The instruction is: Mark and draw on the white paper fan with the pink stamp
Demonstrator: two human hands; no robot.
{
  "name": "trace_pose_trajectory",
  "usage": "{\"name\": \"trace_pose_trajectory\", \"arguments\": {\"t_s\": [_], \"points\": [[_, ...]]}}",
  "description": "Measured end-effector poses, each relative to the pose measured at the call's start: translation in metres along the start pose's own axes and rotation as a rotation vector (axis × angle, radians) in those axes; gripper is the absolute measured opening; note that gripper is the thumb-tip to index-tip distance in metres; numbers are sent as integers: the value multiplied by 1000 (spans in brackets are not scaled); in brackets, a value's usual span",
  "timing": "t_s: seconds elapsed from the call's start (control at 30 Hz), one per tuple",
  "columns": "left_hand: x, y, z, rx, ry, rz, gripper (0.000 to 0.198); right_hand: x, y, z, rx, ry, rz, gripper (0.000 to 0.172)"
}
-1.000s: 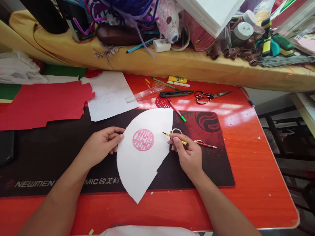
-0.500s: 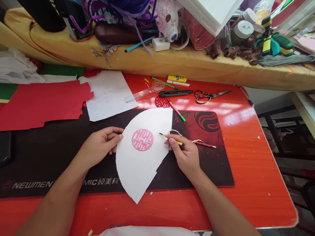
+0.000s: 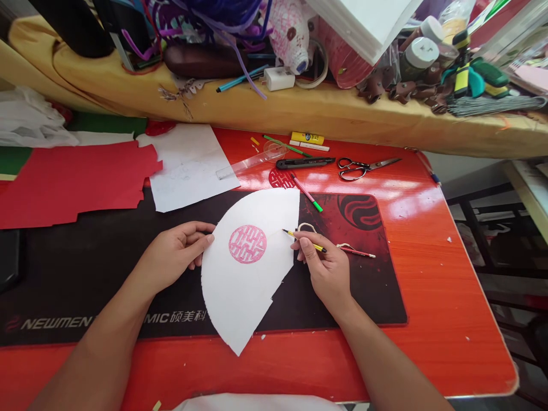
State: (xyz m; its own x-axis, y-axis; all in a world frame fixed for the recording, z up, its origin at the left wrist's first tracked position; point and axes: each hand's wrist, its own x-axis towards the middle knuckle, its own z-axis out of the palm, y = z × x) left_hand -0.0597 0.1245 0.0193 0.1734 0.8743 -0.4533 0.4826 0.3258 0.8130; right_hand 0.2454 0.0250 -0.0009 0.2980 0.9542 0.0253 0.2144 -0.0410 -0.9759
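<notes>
A white fan-shaped paper [image 3: 244, 285] with a pink round pattern [image 3: 248, 244] lies on the black desk mat [image 3: 85, 268]. My left hand [image 3: 177, 254] pinches the paper's left edge, fingers closed on it. My right hand [image 3: 323, 268] grips a yellow pencil [image 3: 302, 240], its tip resting over the paper's right edge. A red pencil [image 3: 357, 251] lies on the mat just right of that hand.
Red paper [image 3: 68, 180] and a white sheet [image 3: 188, 165] lie at the back left. A clear ruler [image 3: 250, 162], a black utility knife [image 3: 305, 163], scissors [image 3: 363, 166] and a pink pen [image 3: 306, 192] sit on the red table [image 3: 436, 274]. A cluttered yellow shelf [image 3: 299, 108] runs behind.
My right hand slid the pencil a little left onto the paper and then back right. The left hand and paper stayed put.
</notes>
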Motion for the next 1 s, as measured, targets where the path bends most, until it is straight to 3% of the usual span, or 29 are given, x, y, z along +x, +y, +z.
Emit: {"name": "trace_pose_trajectory", "arguments": {"t_s": [0.4, 1.0], "points": [[0, 1, 0, -3, 6, -1, 54, 1, -1, -1, -31, -21, -27, 24], [-2, 4, 1, 4, 14, 1, 55, 1, -5, -3, -8, 49, 43, 30]]}}
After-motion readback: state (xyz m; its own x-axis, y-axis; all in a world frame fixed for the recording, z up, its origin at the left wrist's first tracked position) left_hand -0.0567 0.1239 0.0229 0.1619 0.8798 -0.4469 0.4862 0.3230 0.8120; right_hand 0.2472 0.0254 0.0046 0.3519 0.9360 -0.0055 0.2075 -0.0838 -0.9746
